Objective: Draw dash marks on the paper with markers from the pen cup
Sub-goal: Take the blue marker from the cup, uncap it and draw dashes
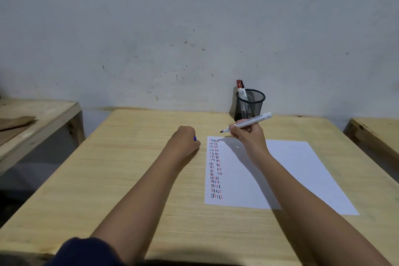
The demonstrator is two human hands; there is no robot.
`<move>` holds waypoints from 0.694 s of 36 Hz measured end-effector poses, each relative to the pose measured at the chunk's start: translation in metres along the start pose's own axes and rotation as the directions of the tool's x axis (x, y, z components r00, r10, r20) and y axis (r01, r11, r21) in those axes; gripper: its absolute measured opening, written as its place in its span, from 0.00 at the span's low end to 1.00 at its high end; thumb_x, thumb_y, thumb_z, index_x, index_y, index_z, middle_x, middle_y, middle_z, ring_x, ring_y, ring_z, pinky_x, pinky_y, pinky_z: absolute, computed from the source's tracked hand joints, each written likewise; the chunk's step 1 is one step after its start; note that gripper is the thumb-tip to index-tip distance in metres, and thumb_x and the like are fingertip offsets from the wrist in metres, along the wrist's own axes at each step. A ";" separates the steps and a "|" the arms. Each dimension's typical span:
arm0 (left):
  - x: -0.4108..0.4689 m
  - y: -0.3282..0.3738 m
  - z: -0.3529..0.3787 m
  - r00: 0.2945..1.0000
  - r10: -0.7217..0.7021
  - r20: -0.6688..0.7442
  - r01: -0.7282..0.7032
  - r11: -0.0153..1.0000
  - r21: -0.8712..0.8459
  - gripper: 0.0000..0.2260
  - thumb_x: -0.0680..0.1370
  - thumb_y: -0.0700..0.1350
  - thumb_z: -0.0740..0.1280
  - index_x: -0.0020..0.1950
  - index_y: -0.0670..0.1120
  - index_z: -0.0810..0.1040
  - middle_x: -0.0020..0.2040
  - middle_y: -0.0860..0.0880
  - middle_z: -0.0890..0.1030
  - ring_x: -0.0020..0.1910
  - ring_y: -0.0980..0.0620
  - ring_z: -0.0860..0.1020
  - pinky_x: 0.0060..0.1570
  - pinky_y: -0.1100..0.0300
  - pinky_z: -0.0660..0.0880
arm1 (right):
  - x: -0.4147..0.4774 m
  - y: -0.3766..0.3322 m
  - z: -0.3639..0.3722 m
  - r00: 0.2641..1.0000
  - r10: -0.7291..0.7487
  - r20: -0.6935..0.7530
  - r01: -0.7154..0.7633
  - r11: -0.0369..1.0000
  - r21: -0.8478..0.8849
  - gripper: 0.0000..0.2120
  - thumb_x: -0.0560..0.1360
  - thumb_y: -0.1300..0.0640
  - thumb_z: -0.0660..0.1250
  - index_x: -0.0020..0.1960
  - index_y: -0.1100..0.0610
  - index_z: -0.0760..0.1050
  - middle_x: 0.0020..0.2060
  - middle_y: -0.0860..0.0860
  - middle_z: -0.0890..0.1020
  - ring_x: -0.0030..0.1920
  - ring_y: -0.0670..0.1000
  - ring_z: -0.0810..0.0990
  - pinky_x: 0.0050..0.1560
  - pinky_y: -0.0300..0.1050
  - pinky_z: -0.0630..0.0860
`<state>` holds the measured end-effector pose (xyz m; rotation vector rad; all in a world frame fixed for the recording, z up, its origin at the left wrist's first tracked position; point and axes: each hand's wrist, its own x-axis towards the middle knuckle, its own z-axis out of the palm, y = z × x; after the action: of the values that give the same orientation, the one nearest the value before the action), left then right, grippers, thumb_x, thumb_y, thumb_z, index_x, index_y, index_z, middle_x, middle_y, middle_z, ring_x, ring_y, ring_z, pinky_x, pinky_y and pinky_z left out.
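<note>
A white sheet of paper (287,170) lies on the wooden table (121,179), with columns of red, blue and black dash marks (215,168) along its left edge. My right hand (248,134) holds an uncapped white marker (248,123) above the paper's top left corner, its dark tip pointing left and not touching the sheet. My left hand (183,140) rests as a fist on the table just left of the paper, closed on a small blue cap (195,138). A black mesh pen cup (250,103) stands at the back against the wall, with a red-capped marker (240,89) inside.
A grey scuffed wall rises right behind the table. A second wooden table (36,123) with a brown board on it stands to the left across a gap. Another wooden surface (375,134) shows at the right edge.
</note>
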<state>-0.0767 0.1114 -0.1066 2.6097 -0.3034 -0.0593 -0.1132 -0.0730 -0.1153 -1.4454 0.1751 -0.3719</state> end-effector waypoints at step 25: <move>-0.052 0.001 0.044 0.937 0.343 0.071 -0.344 0.939 0.015 0.22 0.80 0.56 0.55 0.69 0.44 0.65 0.74 0.48 0.64 0.75 0.51 0.59 0.67 0.56 0.62 | -0.014 0.002 0.030 0.994 0.075 -0.076 -0.079 0.996 -0.048 0.09 0.71 0.68 0.65 0.44 0.60 0.65 0.34 0.55 0.72 0.30 0.49 0.71 0.26 0.33 0.71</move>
<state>-0.1315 0.1012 -0.1449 2.5446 -0.7850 -0.0214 -0.1157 -0.0398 -0.1149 -1.4717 0.3010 -0.3602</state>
